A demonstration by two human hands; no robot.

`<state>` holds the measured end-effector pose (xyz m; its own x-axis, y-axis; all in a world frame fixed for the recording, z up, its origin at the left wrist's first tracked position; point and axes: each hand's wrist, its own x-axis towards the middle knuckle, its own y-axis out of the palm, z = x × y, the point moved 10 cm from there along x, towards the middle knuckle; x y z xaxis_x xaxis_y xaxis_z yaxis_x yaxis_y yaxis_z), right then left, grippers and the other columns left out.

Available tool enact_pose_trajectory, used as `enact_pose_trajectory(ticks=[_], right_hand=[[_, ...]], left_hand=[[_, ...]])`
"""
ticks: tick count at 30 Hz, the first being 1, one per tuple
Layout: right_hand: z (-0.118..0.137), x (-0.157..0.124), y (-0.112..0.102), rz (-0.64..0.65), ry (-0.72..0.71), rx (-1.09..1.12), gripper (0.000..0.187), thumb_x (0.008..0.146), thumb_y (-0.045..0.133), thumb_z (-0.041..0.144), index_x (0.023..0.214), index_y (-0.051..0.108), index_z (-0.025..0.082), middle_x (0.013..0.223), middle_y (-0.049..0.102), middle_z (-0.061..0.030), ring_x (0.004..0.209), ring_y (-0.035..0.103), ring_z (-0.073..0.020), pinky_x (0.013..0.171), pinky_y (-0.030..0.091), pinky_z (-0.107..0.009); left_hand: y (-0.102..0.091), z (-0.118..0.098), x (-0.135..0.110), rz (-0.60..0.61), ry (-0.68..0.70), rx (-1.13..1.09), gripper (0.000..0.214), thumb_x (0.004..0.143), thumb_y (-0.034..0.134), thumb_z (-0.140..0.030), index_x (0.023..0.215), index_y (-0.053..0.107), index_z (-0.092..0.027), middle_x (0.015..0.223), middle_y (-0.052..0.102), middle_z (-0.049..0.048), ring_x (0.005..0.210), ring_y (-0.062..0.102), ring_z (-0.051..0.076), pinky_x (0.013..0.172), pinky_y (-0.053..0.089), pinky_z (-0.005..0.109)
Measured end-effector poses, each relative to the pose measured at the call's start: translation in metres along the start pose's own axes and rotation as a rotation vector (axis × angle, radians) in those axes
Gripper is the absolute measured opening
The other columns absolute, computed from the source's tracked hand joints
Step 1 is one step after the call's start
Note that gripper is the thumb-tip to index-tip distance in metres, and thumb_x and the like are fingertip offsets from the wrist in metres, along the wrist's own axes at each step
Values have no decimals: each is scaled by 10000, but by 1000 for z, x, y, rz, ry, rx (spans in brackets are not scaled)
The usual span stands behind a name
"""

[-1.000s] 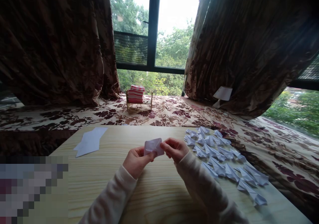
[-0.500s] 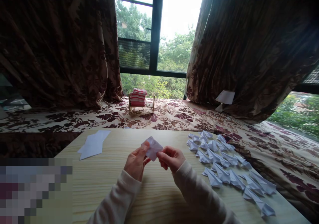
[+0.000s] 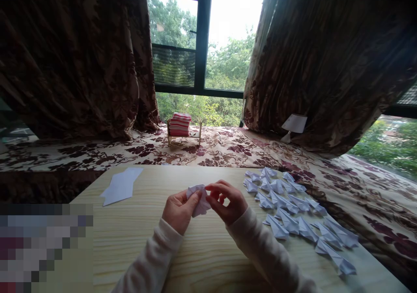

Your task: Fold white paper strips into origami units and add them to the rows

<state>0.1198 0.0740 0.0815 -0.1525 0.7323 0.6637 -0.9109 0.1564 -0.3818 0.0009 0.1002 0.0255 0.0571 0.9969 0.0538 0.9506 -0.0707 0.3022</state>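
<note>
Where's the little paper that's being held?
In the head view, the little paper is pinched in the left hand, over the middle of the table, with the right hand beside it.

You are in what looks like a home, in a room lit by daylight. Ahead of you a dark-framed window (image 3: pixel 201 41) looks onto green trees (image 3: pixel 228 64), and a second window (image 3: pixel 386 136) shows at your far right. Heavy flowered curtains (image 3: pixel 78 62) hang in folds on both sides of the opening ahead. Below them you have a wide ledge (image 3: pixel 224 148) spread with similarly flowered cloth, as in household furnishing. On it you can see a small lamp (image 3: pixel 294 123) with a white shade and a little bed-shaped stand (image 3: pixel 194 137) bearing folded pink-striped cloths (image 3: pixel 180 124). Your table (image 3: pixel 130 236), pale and wood-grained, stands close to the ledge
</note>
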Motion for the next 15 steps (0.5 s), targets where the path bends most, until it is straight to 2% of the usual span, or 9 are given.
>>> enact_pose_trajectory(ticks=[5,9,11,15], right_hand=[[-1,0,1,-5,20,-27,204,662,559,120,859,592,161,654,520,3,504,492,-87,404,389,-186],[2,0,2,12,38,-32,69,649,546,109,691,572,156,617,509,6,493,476,-83,410,378,-189],[-2,-1,1,8,79,-21,60,650,537,108,633,543,165,590,504,14,488,468,-81,417,375,-190],[-13,-4,2,2,175,-12,49,662,538,135,630,535,172,556,509,23,471,453,-81,419,372,-196]], left_hand=[[3,1,0,50,-16,40,270,558,706,-329,699,707,-99,560,667,43,488,557,122,481,440,217],[10,0,-2,112,-11,62,266,573,696,-317,728,713,-100,575,673,52,518,572,140,500,445,227],[12,-1,-3,130,-16,75,282,578,689,-334,733,714,-99,577,674,57,533,580,150,519,456,238],[9,4,-2,113,-75,84,297,542,701,-338,709,713,-92,590,678,69,525,584,159,539,472,268]])
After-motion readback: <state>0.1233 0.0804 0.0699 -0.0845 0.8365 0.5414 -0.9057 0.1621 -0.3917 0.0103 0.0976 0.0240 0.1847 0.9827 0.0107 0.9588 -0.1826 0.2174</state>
